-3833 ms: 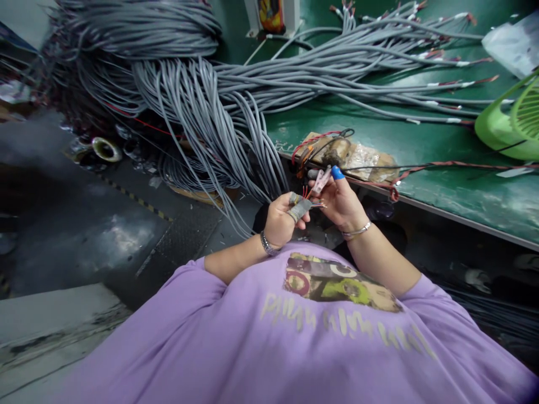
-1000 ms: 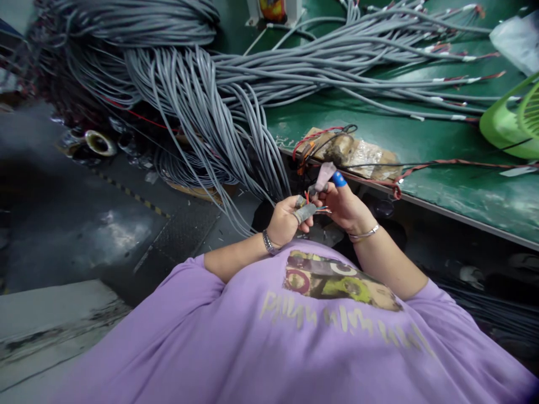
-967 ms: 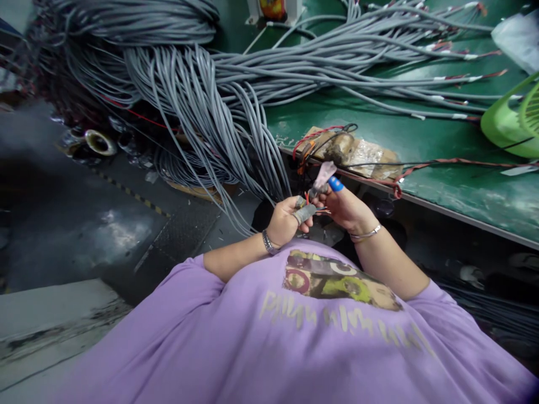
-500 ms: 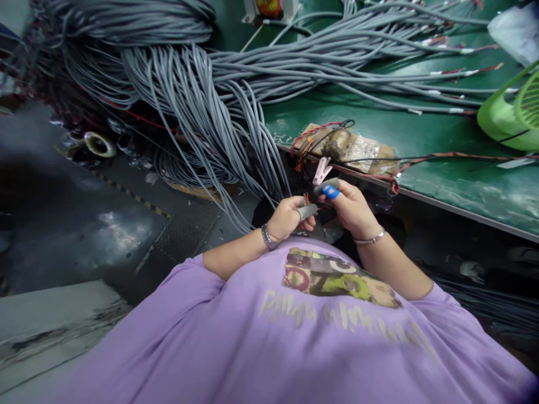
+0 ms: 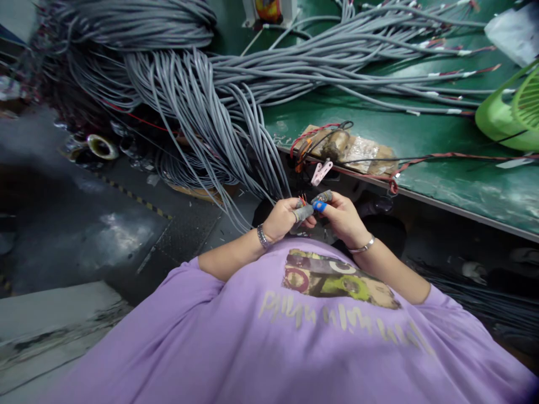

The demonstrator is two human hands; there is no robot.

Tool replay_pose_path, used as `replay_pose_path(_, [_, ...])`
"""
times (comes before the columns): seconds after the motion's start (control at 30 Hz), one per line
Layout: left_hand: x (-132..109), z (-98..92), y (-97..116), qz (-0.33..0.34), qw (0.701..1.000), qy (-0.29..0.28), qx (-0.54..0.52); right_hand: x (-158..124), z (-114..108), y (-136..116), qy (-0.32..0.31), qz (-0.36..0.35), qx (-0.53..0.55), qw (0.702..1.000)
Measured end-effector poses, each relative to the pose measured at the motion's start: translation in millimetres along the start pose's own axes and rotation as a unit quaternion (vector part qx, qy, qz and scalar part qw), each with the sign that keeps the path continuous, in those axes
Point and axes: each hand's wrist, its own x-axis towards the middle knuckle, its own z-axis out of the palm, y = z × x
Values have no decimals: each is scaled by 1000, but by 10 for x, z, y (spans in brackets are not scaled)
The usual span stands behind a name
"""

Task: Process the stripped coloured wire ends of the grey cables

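My left hand (image 5: 283,217) is closed in a pinch, its thumb in a grey finger cover. Thin red-orange wires (image 5: 302,199) stick up from between its fingers, and a grey cable seems to run into the grip. Against its thumb tip, my right hand (image 5: 344,217) is pinched too, with a grey-covered forefinger and a blue wrap on the thumb. What lies between the right fingertips is too small to make out. Just above both hands, a pink clip (image 5: 322,173) hangs at the table edge.
Grey cables (image 5: 248,123) drape over the green table (image 5: 446,132) and down its left side. A taped cardboard piece (image 5: 366,154) with red and black wires lies at the edge. A green basket-like fan (image 5: 505,115) stands right; a wire coil (image 5: 193,174) sits below.
My right hand has moved left and slightly down from beside the pink clip, and its fingertips now meet my left hand. My left hand has barely moved.
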Motion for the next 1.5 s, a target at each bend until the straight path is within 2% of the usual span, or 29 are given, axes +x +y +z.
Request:
replay_pose_path(0.07, [-22, -30, 2, -6, 1000, -22, 8, 39, 0, -30, -32, 19, -8, 999])
replay_pose_path(0.17, [-40, -36, -14, 6, 1000, 2, -10, 101, 41, -76, -60, 40, -8, 997])
replay_pose_path(0.4, [2, 30, -37, 34, 988, 106, -111, 128, 133, -80, -6, 50, 50, 997])
replay_pose_path(0.53, [26, 42, -21, 37, 982, 126, -133, 95, 110, -81, -1, 33, 31, 999])
replay_pose_path(0.73, [42, 23, -22, 50, 980, 137, -133, 60, 41, -36, -28, 14, 0, 1000])
replay_pose_path(0.83, [26, 1, -11, 62, 983, 121, -122, 85, -11, -22, -32, 56, 62, 996])
replay_pose_path(0.93, [-7, -12, 24, 65, 989, 75, -106, 181, -55, -72, -17, 116, 122, 986])
replay_pose_path(1.0, [-22, -6, 62, 67, 992, 44, -95, 270, -56, -142, -15, 131, 122, 984])
replay_pose_path(1.2, [31, 50, 167, 69, 994, 8, -85, 446, 95, -325, -15, 127, 137, 982])
replay_pose_path(1.37, [115, 57, 161, 60, 993, -3, -100, 456, 197, -300, 5, 108, 178, 978])
replay_pose_path(1.5, [151, 51, 136, 51, 993, -3, -102, 472, 217, -256, 30, 96, 161, 982])
